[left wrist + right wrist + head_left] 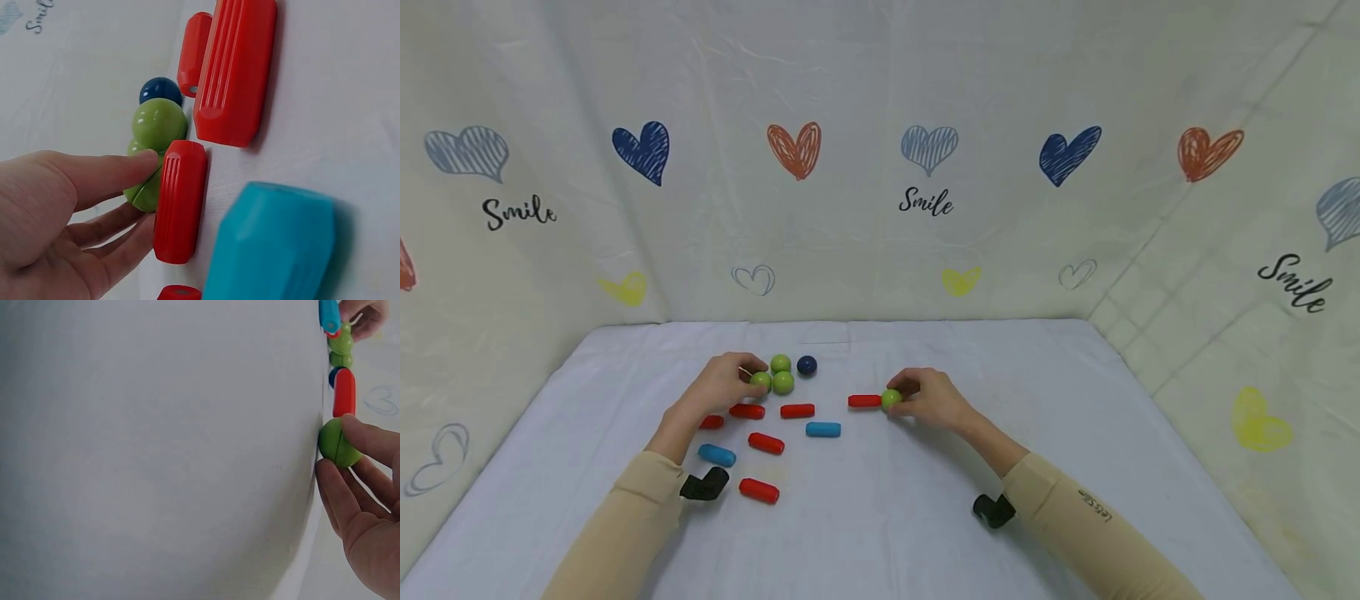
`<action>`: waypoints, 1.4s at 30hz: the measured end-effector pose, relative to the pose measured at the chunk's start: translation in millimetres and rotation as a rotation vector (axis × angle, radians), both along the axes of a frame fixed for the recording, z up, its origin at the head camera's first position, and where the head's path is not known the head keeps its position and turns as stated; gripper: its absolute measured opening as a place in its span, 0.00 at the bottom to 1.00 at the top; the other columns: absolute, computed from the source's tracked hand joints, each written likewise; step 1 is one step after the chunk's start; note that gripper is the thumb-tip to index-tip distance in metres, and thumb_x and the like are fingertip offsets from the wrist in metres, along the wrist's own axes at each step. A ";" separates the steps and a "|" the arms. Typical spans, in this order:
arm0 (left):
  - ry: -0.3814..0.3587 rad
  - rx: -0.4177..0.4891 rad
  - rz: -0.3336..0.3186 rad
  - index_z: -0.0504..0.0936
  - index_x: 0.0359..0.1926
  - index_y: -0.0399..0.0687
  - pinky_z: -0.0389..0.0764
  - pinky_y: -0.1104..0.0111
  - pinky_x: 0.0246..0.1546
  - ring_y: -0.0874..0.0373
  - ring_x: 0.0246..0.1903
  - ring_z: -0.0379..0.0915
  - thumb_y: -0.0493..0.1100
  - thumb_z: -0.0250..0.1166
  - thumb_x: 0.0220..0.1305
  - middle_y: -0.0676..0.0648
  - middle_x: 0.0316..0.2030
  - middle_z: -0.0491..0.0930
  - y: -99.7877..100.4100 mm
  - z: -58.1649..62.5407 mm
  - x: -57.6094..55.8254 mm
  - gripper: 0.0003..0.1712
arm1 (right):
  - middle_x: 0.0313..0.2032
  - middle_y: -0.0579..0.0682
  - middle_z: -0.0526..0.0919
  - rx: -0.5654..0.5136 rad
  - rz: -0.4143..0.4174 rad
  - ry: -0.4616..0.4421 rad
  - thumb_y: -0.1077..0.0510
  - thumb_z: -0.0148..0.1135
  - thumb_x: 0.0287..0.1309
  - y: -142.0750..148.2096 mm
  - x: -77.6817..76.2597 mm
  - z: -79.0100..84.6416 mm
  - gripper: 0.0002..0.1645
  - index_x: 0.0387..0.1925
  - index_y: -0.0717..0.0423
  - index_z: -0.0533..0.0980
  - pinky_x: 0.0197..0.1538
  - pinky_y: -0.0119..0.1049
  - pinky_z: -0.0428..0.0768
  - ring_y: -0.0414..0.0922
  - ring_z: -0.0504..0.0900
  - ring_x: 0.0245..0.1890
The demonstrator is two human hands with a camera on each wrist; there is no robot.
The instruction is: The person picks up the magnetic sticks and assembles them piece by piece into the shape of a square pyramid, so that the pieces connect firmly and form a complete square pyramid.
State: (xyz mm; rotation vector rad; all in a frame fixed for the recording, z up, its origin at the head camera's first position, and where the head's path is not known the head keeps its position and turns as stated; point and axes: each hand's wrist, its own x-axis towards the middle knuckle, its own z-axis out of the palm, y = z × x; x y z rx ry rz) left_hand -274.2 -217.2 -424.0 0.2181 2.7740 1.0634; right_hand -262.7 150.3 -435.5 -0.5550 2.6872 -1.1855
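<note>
My left hand (726, 385) pinches a green ball (762, 382) between thumb and fingers at the far left of the table. Two more green balls (783, 382) lie against or close to it, with a dark blue ball (807, 365) just right of them. In the left wrist view a ridged red rod (181, 203) partly covers the held ball. My right hand (931, 398) grips another green ball (891, 400), thumb on one side and fingers on the other. That ball sits at the right end of a red rod (864, 401) lying sideways.
Several loose rods lie nearer the left arm: a red rod (797, 411), a blue rod (823, 429), another blue rod (717, 455) and a red rod (759, 491) at the front. The white tabletop (925, 517) meets a heart-printed cloth (850, 250) behind.
</note>
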 end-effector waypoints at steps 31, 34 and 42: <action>0.094 0.052 -0.038 0.80 0.61 0.39 0.83 0.56 0.50 0.43 0.52 0.76 0.40 0.73 0.65 0.40 0.53 0.81 16.4 15.9 6.0 0.25 | 0.40 0.45 0.85 -0.009 -0.032 -0.015 0.62 0.77 0.56 0.2 -1.3 -0.9 0.17 0.48 0.56 0.83 0.41 0.36 0.83 0.46 0.82 0.44; 0.110 0.058 -0.046 0.80 0.60 0.39 0.83 0.56 0.49 0.43 0.52 0.76 0.39 0.73 0.65 0.40 0.52 0.81 19.4 16.1 6.4 0.24 | 0.40 0.45 0.85 -0.012 -0.027 -0.014 0.62 0.77 0.56 0.6 -1.5 -1.1 0.17 0.47 0.56 0.83 0.41 0.36 0.83 0.46 0.82 0.44; 0.135 0.060 -0.067 0.81 0.60 0.40 0.83 0.55 0.50 0.44 0.52 0.77 0.38 0.73 0.64 0.42 0.51 0.81 27.9 18.0 7.8 0.24 | 0.40 0.45 0.85 -0.011 -0.034 -0.022 0.62 0.77 0.56 1.0 -2.5 -0.9 0.17 0.47 0.56 0.83 0.42 0.35 0.82 0.45 0.82 0.45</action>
